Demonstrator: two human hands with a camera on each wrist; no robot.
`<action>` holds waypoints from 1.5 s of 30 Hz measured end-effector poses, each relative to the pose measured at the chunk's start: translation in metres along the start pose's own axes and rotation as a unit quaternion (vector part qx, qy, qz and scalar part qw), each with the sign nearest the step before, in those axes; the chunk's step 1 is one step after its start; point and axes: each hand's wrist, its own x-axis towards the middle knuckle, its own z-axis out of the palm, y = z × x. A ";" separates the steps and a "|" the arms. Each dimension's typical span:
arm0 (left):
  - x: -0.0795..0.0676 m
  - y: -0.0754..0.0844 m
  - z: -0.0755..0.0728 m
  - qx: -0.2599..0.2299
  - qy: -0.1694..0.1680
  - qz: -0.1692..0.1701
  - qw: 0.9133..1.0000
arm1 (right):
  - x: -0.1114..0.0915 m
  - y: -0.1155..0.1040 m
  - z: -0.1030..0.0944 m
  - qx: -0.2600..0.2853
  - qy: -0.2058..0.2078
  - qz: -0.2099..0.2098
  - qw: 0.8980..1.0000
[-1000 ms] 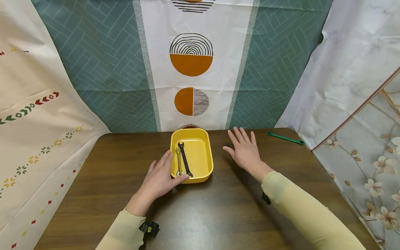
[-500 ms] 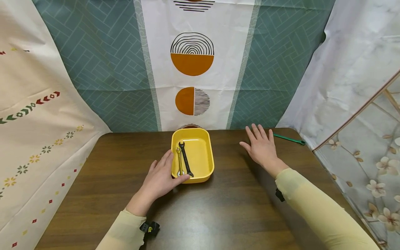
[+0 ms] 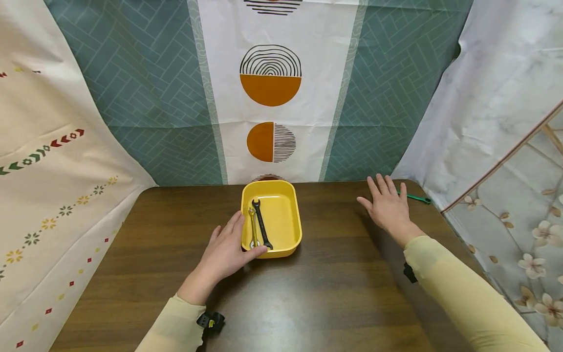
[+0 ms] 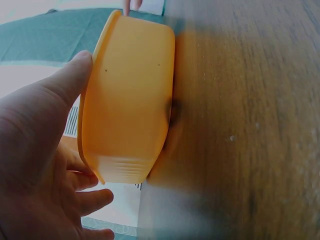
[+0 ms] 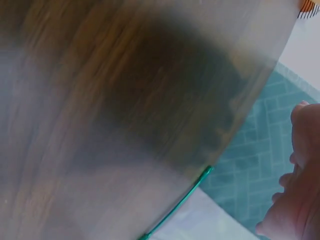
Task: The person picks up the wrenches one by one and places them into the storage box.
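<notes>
My left hand [image 3: 223, 253] rests at the near-left corner of a yellow plastic tray [image 3: 283, 222], its thumb along the front rim and its fingers along the left side. In the left wrist view the thumb touches the rim of the tray [image 4: 130, 100], with the other fingers spread loosely. A black open-ended wrench [image 3: 262, 226] and a smaller brass-coloured wrench [image 3: 253, 226] lie side by side in the tray's left half. Over the back right of the table, my right hand [image 3: 389, 208] hovers with fingers spread, holding nothing. It partly hides a green wrench [image 3: 419, 198] in the head view.
The brown wooden table [image 3: 290, 298] ends at a patterned curtain [image 3: 272, 112] along the back. A cream cloth [image 3: 66, 195] hangs on the left and a floral white cloth [image 3: 506, 171] on the right. The green wrench lies close to the table's far-right corner.
My right hand has moved rightward from beside the tray toward the green wrench, and now covers part of it. The left hand and the tray have stayed in place.
</notes>
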 end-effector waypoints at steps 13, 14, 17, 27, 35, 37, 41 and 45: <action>0.000 0.000 0.001 0.003 0.000 0.002 1.000 | 0.003 0.032 -0.001 -0.009 -0.012 0.025 1.000; 0.000 0.000 0.001 0.003 0.000 0.002 1.000 | 0.003 0.034 -0.001 -0.011 -0.016 0.027 0.999; 0.000 0.000 0.000 0.003 0.001 0.002 1.000 | 0.005 0.038 -0.001 -0.007 -0.028 0.032 0.999; 0.001 0.000 0.000 0.003 0.000 0.001 1.000 | 0.004 0.056 0.000 -0.004 -0.031 0.047 0.998; 0.000 -0.001 0.000 0.005 0.000 0.000 1.000 | 0.000 0.078 0.003 0.002 -0.048 0.065 0.997; 0.000 0.000 -0.001 0.006 0.000 0.000 1.000 | -0.001 0.083 0.005 0.004 -0.052 0.070 0.996; 0.000 0.001 -0.001 0.009 0.000 0.002 1.000 | -0.002 0.094 0.008 0.014 -0.053 0.079 0.995; 0.001 0.001 -0.001 0.008 -0.001 0.001 1.000 | -0.004 0.102 0.012 0.019 -0.061 0.085 0.994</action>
